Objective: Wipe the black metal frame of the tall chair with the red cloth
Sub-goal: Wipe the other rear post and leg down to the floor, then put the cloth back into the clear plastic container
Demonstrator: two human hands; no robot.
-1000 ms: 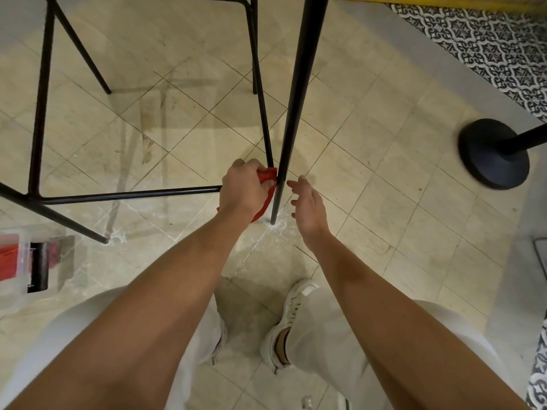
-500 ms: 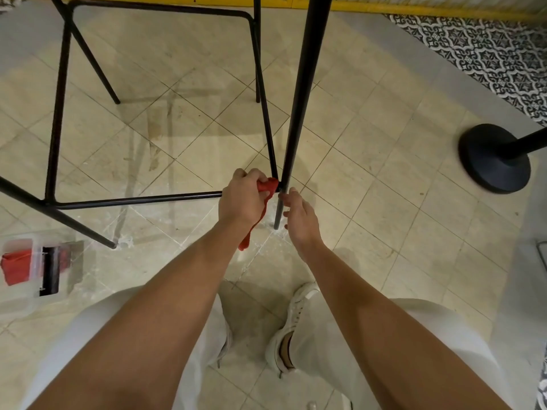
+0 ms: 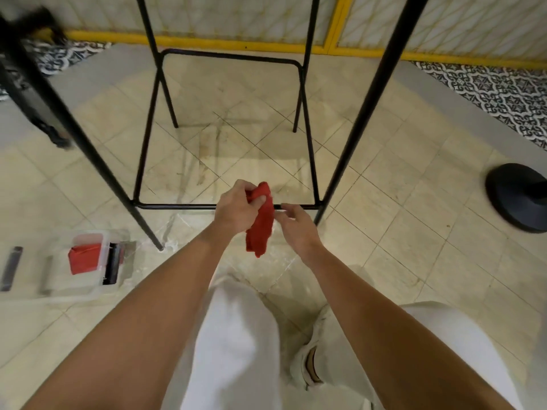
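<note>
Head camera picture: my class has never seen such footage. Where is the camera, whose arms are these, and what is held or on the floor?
No machine here: one camera on a person's head looks down at their own arms and legs. The left hand grips a bunched red cloth by the lower bar of the black chair frame. The right hand is open beside it, holding nothing. On the tiled floor: a clear plastic box at left, a black round base at right.
</note>
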